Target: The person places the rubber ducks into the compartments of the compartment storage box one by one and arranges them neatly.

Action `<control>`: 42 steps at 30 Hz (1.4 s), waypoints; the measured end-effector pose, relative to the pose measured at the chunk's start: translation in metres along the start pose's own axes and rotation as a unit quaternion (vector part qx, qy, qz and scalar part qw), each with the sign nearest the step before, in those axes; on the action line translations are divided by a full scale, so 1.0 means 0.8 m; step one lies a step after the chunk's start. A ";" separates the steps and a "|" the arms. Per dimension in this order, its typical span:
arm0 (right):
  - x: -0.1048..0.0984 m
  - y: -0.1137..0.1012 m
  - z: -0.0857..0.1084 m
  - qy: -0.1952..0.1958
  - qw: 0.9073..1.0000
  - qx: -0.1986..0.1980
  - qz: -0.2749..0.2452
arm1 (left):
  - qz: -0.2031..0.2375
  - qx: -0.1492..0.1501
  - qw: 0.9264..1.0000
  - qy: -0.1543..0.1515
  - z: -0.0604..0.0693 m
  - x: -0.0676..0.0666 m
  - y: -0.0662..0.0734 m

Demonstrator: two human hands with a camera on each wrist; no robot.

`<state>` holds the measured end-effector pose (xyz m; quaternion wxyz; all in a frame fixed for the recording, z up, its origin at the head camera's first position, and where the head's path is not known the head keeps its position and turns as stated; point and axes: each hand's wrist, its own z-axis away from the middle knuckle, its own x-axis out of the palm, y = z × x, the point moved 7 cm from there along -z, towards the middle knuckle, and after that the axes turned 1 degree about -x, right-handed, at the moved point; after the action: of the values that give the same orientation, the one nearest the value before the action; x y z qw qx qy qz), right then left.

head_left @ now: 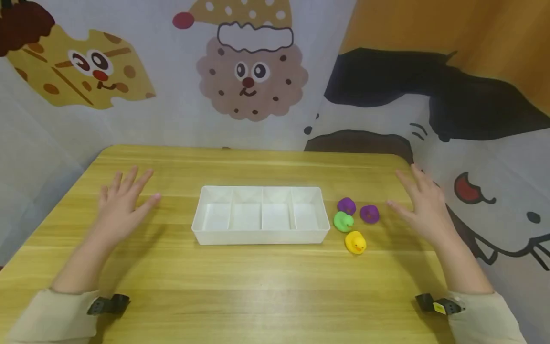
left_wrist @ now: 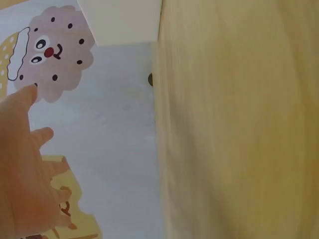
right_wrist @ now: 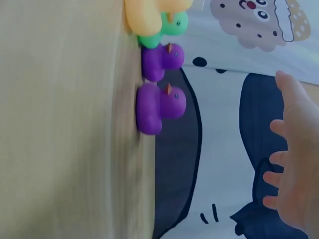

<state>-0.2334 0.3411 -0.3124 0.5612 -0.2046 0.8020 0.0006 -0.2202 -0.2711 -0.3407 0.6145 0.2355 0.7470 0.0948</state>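
Note:
A white tray [head_left: 261,237] with side-by-side compartments stands in the middle of the wooden table. Right of it sit several toy ducks: a green duck [head_left: 343,222], a yellow duck [head_left: 355,243], a purple duck [head_left: 346,206] and another purple duck [head_left: 370,214]. My left hand [head_left: 122,205] hovers left of the tray, fingers spread, holding nothing. On the far right my right hand [head_left: 423,205] is also spread and holds nothing; the nearest thing to it is the outer purple duck [right_wrist: 158,108]. The right wrist view shows the ducks in a row, partly overlapping.
The wooden table [head_left: 258,291] has rounded far corners. Behind it hangs a cloth [head_left: 172,129] printed with cartoon figures. A dark wrist camera [head_left: 109,304] is strapped at the left cuff, with another wrist camera [head_left: 436,305] at the right.

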 end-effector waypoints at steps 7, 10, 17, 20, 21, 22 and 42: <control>0.004 -0.019 0.004 0.019 0.994 -0.033 -0.106 | 0.104 0.044 0.993 0.030 -0.004 0.009 0.015; 0.006 -0.024 0.006 0.019 0.990 -0.040 -0.132 | 0.150 0.060 0.986 0.033 -0.006 0.013 0.020; 0.018 -0.035 0.010 -0.003 0.987 -0.064 -0.148 | 0.236 0.022 0.972 -0.009 -0.007 0.030 0.022; 0.023 -0.040 0.012 -0.017 0.984 -0.084 -0.154 | 0.263 0.011 0.965 -0.024 -0.006 0.038 0.021; 0.024 -0.042 0.012 -0.019 0.982 -0.094 -0.160 | 0.270 0.010 0.962 -0.027 -0.006 0.040 0.021; 0.025 -0.044 0.013 -0.022 0.981 -0.101 -0.166 | 0.278 0.010 0.960 -0.030 -0.006 0.043 0.020; 0.063 -0.042 0.031 -0.170 0.953 -0.043 -0.246 | 0.377 0.068 0.918 -0.101 -0.002 0.086 0.030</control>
<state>-0.2146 0.2991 -0.3592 0.6630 -0.4163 0.6185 -0.0682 -0.2251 -0.2180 -0.3901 0.5878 0.5492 0.5415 0.2442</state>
